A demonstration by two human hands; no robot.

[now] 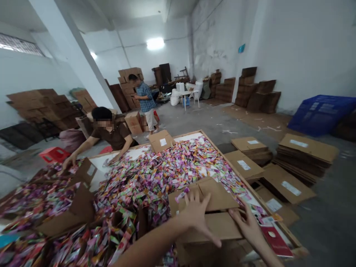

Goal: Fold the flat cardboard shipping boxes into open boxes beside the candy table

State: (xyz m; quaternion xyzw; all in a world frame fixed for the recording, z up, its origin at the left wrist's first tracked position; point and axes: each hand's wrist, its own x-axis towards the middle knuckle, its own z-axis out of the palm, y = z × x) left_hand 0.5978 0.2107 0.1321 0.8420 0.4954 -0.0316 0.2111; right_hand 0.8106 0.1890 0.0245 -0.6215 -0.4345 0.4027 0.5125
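- One cardboard carton [222, 227] sits on the bench [190, 137], beside heaped small wrapped packets [167, 168].
- The left hand [194, 214] is spread wide open over its top, gripping nothing.
- The right hand [247, 222], half curled, touches its right edge; whether it grips cannot be told.

Forearms [155, 243] cut off below, box labels [291, 188] illegible

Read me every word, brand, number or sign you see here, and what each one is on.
No text is readable.
Small multicoloured shiny packets: printing too small.
White rectangular labels on stacked brown cardboard boxes: too small and blurred.
Flat red rectangular item with a pale spot: faint marks, too blurred.
Brown cardboard box under the left hand: no writing I can make out.
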